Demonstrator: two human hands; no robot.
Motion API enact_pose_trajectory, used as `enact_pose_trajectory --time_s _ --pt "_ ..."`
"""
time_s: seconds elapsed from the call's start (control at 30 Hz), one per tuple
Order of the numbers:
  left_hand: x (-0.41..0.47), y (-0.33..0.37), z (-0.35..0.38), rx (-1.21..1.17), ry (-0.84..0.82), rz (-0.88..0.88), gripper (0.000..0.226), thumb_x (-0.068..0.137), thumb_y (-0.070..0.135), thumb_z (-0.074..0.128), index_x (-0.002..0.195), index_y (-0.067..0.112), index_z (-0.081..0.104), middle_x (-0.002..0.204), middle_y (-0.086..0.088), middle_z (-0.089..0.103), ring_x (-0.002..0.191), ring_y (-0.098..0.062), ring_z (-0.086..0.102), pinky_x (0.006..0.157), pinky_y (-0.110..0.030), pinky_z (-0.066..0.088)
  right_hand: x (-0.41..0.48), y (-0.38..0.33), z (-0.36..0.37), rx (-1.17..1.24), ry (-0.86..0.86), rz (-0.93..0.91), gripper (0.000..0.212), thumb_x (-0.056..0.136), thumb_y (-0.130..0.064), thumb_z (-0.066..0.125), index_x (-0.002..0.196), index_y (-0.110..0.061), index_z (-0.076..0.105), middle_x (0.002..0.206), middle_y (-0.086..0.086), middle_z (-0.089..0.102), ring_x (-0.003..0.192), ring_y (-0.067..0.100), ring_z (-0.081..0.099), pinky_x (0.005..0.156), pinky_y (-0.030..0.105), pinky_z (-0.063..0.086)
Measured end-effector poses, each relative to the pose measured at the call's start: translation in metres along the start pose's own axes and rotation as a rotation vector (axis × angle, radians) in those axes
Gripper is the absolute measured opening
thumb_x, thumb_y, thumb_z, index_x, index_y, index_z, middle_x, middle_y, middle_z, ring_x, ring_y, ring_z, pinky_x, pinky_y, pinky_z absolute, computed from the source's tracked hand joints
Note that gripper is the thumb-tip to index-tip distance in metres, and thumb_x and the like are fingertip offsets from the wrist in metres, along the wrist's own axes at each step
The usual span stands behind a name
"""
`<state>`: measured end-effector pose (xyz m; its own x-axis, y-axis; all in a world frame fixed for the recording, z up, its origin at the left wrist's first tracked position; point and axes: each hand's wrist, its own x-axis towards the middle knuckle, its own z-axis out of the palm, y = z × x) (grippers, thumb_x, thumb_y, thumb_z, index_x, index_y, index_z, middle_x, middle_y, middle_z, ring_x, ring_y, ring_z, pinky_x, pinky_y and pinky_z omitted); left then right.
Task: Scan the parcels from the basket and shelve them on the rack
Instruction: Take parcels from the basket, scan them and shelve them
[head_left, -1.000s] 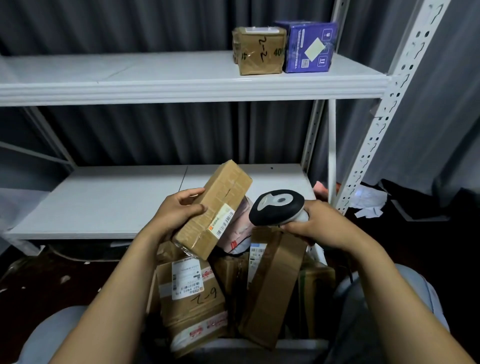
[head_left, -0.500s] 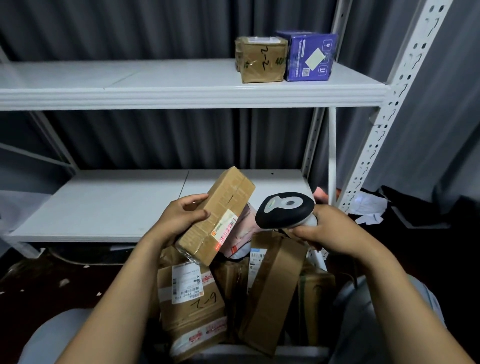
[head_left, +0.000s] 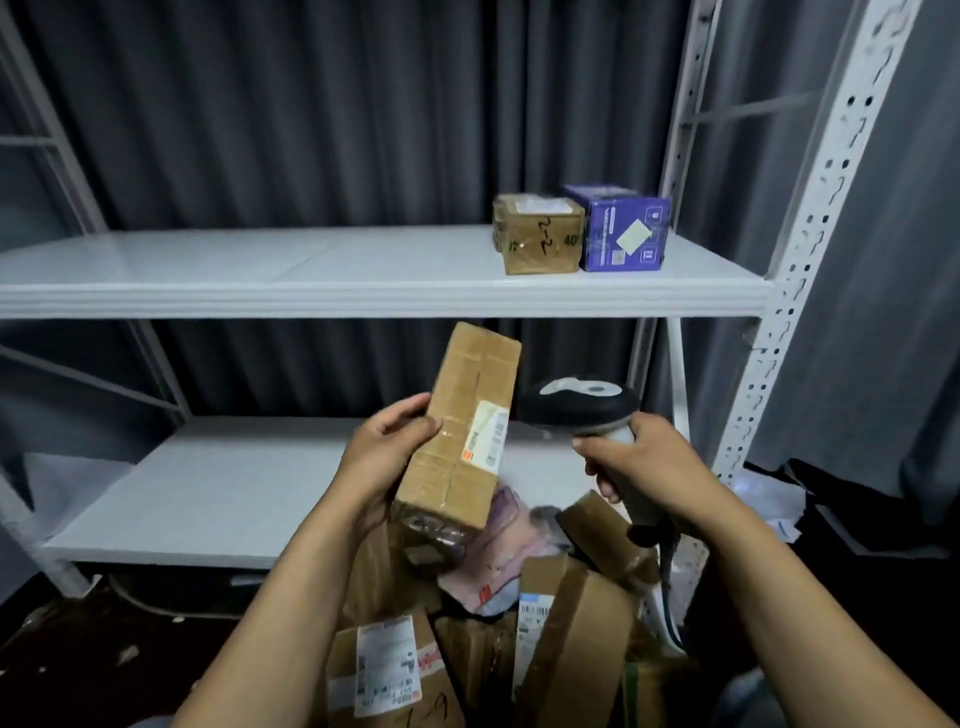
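Observation:
My left hand (head_left: 382, 457) grips a long brown cardboard parcel (head_left: 460, 431) from its left side, holding it almost upright with its white barcode label facing right. My right hand (head_left: 641, 462) holds a black-and-grey barcode scanner (head_left: 576, 408) by the handle, its head level with the label and just right of the parcel. Below both hands lies a heap of parcels (head_left: 561, 639): brown boxes with labels and a pink padded bag (head_left: 506, 551). The basket under them is hidden.
A white metal rack (head_left: 779, 332) fills the view. Its upper shelf (head_left: 311, 270) carries a brown box (head_left: 540, 241) and a purple box (head_left: 623, 234) at the right end. The lower shelf (head_left: 208, 493) lies behind my hands. Dark curtains hang behind.
My left hand has lifted the parcel and tilted it more upright. The scanner rose alongside it. My head has tipped upward, so both shelves sit lower in view.

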<state>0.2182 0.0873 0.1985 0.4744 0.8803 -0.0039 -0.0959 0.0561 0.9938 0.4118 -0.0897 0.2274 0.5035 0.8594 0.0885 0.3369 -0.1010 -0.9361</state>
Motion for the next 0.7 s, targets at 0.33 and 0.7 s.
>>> enact_pose_trajectory --time_s 0.33,0.7 --pt "0.067 0.126 0.042 -0.015 0.289 0.185 0.04 0.077 0.025 0.074 0.115 0.014 0.066 0.107 -0.007 0.071 0.094 -0.023 0.068 0.092 -0.044 0.054 0.068 -0.081 -0.018 0.109 0.124 -0.085 0.013 0.089 -0.015 0.067 0.08 -0.008 0.06 0.063 0.011 0.057 0.045 0.018 0.051 0.046 0.026 0.046" --pt "0.175 0.175 0.097 0.886 0.412 0.211 0.04 0.071 0.037 0.07 0.105 0.016 0.066 0.107 -0.006 0.065 0.091 -0.025 0.064 0.072 -0.029 0.052 0.132 -0.107 -0.049 0.129 0.216 -0.07 0.017 0.087 -0.01 0.064 0.095 0.004 0.062 0.063 0.014 0.057 0.043 0.021 0.046 0.043 0.026 0.04"
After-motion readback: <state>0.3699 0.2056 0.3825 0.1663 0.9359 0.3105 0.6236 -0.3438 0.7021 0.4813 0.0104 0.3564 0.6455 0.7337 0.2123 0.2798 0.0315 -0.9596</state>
